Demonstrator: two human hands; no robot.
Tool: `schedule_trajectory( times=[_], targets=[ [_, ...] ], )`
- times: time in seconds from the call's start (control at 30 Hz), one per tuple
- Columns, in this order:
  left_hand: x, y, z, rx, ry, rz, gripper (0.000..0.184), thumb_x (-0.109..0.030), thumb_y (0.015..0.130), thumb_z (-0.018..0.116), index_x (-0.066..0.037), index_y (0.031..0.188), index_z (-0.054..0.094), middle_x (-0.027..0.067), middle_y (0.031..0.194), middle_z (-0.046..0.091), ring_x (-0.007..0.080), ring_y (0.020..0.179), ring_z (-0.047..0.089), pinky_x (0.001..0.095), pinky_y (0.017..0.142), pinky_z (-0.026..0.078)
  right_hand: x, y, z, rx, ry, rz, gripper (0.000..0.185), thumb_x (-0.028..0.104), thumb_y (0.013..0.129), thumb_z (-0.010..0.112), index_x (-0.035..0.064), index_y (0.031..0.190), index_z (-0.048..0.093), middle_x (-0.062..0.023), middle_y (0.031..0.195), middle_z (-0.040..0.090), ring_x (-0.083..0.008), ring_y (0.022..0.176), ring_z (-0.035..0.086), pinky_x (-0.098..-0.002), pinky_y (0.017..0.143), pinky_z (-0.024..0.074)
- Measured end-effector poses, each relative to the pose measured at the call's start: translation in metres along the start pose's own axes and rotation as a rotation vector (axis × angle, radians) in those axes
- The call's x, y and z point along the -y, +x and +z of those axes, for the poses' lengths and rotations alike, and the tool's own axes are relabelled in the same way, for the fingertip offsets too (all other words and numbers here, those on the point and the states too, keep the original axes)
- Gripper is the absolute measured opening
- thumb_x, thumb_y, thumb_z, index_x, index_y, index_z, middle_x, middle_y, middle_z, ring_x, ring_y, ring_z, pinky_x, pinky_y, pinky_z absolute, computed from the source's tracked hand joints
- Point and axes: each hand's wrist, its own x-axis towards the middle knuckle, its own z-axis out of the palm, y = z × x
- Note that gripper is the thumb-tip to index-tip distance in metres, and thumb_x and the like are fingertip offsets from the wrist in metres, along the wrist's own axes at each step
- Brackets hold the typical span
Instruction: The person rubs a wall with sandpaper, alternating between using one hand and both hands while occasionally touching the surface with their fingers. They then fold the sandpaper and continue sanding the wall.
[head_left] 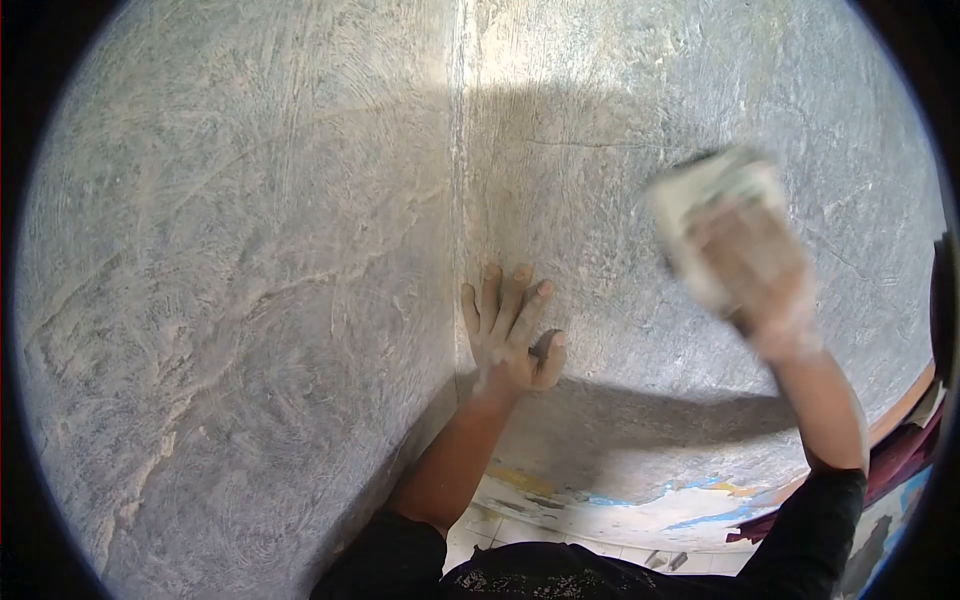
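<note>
My left hand [512, 330] lies flat on the grey wall near the inner corner, fingers spread and dusty, holding nothing. My right hand [755, 255] is wrapped over a pale, roughly rectangular sanding block [715, 180] with a dark edge. Both the hand and the block are smeared by motion, so the underside of the block is hidden. The block is held at the grey wall [600, 220] to the right of the corner. Fine scratches and swirl marks cover this rough surface.
The vertical wall corner [458, 180] runs down the middle, with a second grey wall [250, 250] on the left. Low on the right wall are white, blue and yellow paint patches [640, 505]. Dark red cloth [905, 455] hangs at far right. Pale floor tiles [480, 530] show below.
</note>
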Motion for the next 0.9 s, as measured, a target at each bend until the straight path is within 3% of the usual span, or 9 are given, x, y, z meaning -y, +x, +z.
schedule_trajectory(
  times=[0.07, 0.13, 0.23, 0.33, 0.4, 0.5, 0.6, 0.77, 0.9],
  targets=[
    [0.000, -0.001, 0.000, 0.006, 0.002, 0.007, 0.057, -0.036, 0.086, 0.048, -0.007, 0.135, 0.047, 0.0186, 0.144, 0.039, 0.0423, 0.137, 0.024, 0.0565, 0.110, 0.006, 0.026, -0.042, 0.046, 0.045, 1.549, -0.028, 0.022, 0.015, 0.085, 0.060, 0.0062, 0.105, 0.063, -0.0114, 0.109, 0.065, -0.0249, 0.100, 0.064, -0.0384, 0.094, 0.0506],
    [0.001, -0.001, 0.000, -0.003, 0.004, 0.019, 0.057, -0.035, 0.086, 0.048, -0.006, 0.135, 0.047, 0.0189, 0.144, 0.039, 0.0422, 0.138, 0.024, 0.0564, 0.110, 0.006, 0.045, -0.032, 0.016, 0.279, 0.284, -0.465, 0.024, 0.013, 0.090, 0.052, 0.0061, 0.110, 0.061, -0.0042, 0.099, 0.067, -0.0157, 0.078, 0.063, -0.0208, 0.072, 0.0550],
    [0.001, -0.001, 0.001, 0.001, 0.000, 0.017, 0.057, -0.036, 0.086, 0.048, -0.006, 0.135, 0.047, 0.0189, 0.143, 0.039, 0.0421, 0.137, 0.025, 0.0566, 0.110, 0.006, 0.017, -0.024, 0.022, 0.078, 0.578, 0.105, 0.024, 0.012, 0.090, 0.051, 0.0030, 0.112, 0.059, -0.0066, 0.096, 0.067, -0.0145, 0.077, 0.064, -0.0198, 0.068, 0.0550],
    [0.000, -0.003, 0.001, -0.014, -0.002, 0.009, 0.057, -0.037, 0.086, 0.048, -0.006, 0.134, 0.047, 0.0190, 0.143, 0.039, 0.0421, 0.137, 0.025, 0.0568, 0.110, 0.006, 0.005, -0.009, 0.009, -0.089, -0.051, -0.055, 0.027, 0.007, 0.091, 0.047, -0.0010, 0.115, 0.056, -0.0095, 0.095, 0.067, -0.0138, 0.075, 0.064, -0.0178, 0.061, 0.0540],
    [0.001, -0.002, -0.001, 0.013, 0.015, 0.006, 0.058, -0.038, 0.086, 0.048, -0.006, 0.134, 0.047, 0.0189, 0.143, 0.039, 0.0420, 0.138, 0.024, 0.0568, 0.110, 0.005, 0.033, -0.054, 0.046, -0.034, 1.417, 0.055, 0.028, 0.012, 0.089, 0.056, 0.0052, 0.116, 0.057, -0.0062, 0.121, 0.059, -0.0149, 0.105, 0.060, -0.0253, 0.083, 0.0543],
    [0.001, -0.002, 0.000, 0.008, 0.009, 0.005, 0.057, -0.038, 0.087, 0.047, -0.006, 0.134, 0.047, 0.0189, 0.143, 0.039, 0.0419, 0.138, 0.023, 0.0565, 0.110, 0.005, 0.029, -0.031, 0.014, 0.234, 0.300, -0.438, 0.032, 0.012, 0.084, 0.060, 0.0068, 0.116, 0.058, -0.0048, 0.088, 0.066, -0.0146, 0.081, 0.065, -0.0275, 0.074, 0.0563],
    [0.001, -0.003, 0.002, -0.007, 0.004, 0.014, 0.057, -0.038, 0.087, 0.047, -0.006, 0.135, 0.046, 0.0189, 0.143, 0.040, 0.0419, 0.138, 0.023, 0.0563, 0.110, 0.005, -0.015, -0.002, -0.017, -0.005, -0.084, 0.068, 0.026, 0.010, 0.083, 0.059, 0.0050, 0.108, 0.064, -0.0058, 0.116, 0.063, -0.0150, 0.111, 0.059, -0.0287, 0.095, 0.0491],
    [0.000, -0.004, -0.001, 0.014, 0.014, 0.006, 0.058, -0.037, 0.086, 0.047, -0.006, 0.135, 0.046, 0.0193, 0.142, 0.040, 0.0423, 0.138, 0.024, 0.0562, 0.110, 0.006, 0.035, -0.033, 0.001, 0.377, 0.360, -0.475, 0.032, 0.006, 0.085, 0.053, 0.0030, 0.116, 0.060, -0.0081, 0.113, 0.064, -0.0187, 0.105, 0.062, -0.0303, 0.094, 0.0495],
    [0.000, -0.002, 0.002, -0.018, -0.003, 0.017, 0.058, -0.037, 0.087, 0.047, -0.006, 0.136, 0.046, 0.0195, 0.142, 0.040, 0.0421, 0.138, 0.024, 0.0561, 0.111, 0.006, -0.018, -0.033, -0.001, 0.122, 0.004, -0.029, 0.031, 0.011, 0.081, 0.060, 0.0033, 0.111, 0.063, -0.0100, 0.110, 0.065, -0.0237, 0.103, 0.062, -0.0333, 0.093, 0.0506]
  ],
)
